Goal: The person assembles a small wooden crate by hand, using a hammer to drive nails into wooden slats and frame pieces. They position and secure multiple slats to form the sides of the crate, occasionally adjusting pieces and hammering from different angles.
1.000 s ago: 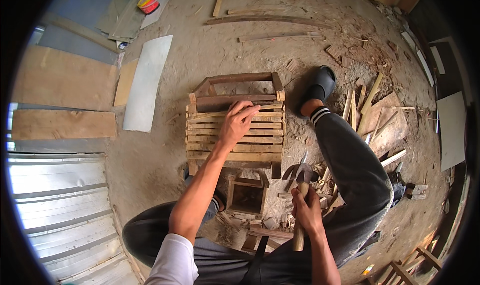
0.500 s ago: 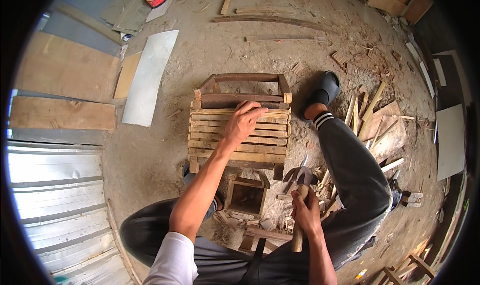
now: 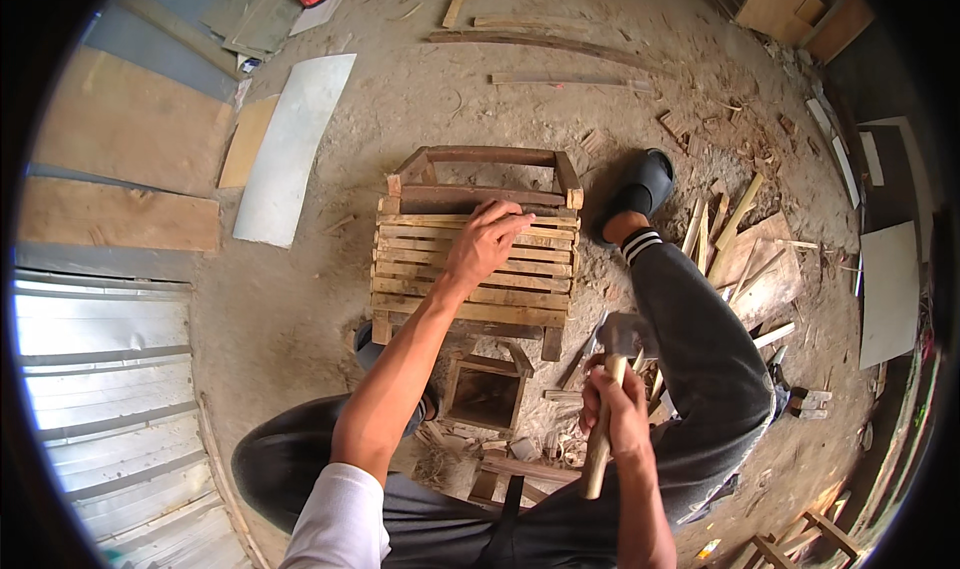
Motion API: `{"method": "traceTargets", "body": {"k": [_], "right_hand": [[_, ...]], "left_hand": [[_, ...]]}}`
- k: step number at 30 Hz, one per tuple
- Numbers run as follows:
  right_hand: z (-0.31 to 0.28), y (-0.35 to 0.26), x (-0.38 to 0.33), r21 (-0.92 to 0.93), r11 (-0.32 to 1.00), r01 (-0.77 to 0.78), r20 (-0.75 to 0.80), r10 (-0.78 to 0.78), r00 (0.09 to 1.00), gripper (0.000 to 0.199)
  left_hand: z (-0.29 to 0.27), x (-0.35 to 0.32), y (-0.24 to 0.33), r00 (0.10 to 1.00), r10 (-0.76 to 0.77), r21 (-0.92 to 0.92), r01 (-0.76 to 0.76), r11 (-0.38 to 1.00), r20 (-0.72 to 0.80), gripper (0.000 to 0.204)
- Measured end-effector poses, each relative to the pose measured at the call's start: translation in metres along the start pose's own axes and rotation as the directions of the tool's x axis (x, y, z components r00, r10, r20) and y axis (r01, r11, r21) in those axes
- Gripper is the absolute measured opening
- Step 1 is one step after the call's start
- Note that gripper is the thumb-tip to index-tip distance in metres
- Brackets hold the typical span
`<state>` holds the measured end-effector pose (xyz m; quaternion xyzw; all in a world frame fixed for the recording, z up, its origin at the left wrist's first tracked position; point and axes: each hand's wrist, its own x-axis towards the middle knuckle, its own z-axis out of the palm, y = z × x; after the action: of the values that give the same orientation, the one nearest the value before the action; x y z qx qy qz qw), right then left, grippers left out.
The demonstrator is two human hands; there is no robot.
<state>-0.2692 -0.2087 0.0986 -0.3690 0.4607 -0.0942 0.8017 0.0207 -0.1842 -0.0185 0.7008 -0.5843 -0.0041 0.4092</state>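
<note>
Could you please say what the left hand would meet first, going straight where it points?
The left hand would probably meet the dark crossbar just beyond the pale slats, though depth is unclear.

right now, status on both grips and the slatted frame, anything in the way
Left grip on slatted wooden frame, far side, hiding part. Right grip closed around wooden-handled hammer. Small wooden box close by, near side.

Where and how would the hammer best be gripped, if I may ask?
Probably by its wooden handle, from the person's right: it is long and slim, its free end pointing toward the person, away from the dark head. The right hand grips it.
</note>
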Motion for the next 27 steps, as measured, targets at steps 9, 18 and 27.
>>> {"method": "traceTargets", "body": {"k": [9,18,27], "right_hand": [[0.011,-0.072,0.068,-0.79,0.481,0.38,0.088,-0.524,0.847,0.032],[0.032,-0.06,0.124,-0.838,0.247,0.487,0.242,-0.632,0.736,0.04],[0.029,-0.059,0.134,-0.882,0.15,0.446,0.234,-0.682,0.693,0.042]], "left_hand": [[-0.006,-0.003,0.0,0.997,0.047,0.077,-0.052,0.996,0.064,0.035],[0.006,-0.007,-0.011,0.999,0.012,0.097,-0.016,0.995,0.046,0.035],[0.002,-0.006,-0.006,0.998,0.034,0.056,-0.037,0.998,0.061,0.036]]}}
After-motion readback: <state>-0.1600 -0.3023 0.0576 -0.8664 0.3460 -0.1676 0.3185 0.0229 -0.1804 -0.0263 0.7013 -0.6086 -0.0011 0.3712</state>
